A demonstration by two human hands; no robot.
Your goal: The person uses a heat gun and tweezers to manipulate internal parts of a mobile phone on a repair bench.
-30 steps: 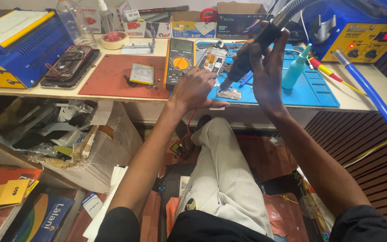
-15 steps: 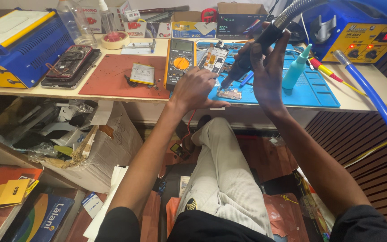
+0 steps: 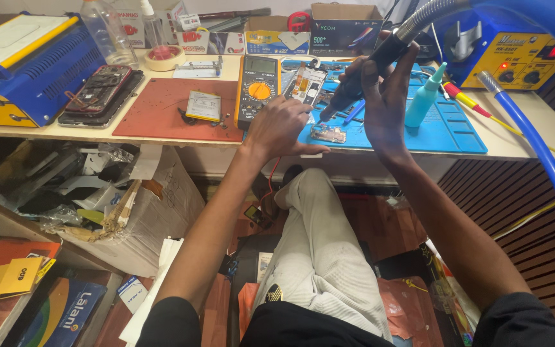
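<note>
A cluttered workbench (image 3: 162,132) spans the upper frame, holding a blue mat (image 3: 444,132) at upper right. The right hand (image 3: 387,96) grips a hot-air nozzle handle (image 3: 361,77), tip angled down at a small circuit board (image 3: 329,133) on the mat. The left hand (image 3: 281,128) rests just left of the board, fingers loosely curled, holding nothing visible.

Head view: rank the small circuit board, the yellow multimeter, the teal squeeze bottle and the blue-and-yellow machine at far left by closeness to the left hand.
1. Small circuit board, on the blue mat just right of the left hand.
2. Yellow multimeter, just behind it.
3. Teal squeeze bottle, off to the right.
4. Blue-and-yellow machine, far left.
</note>
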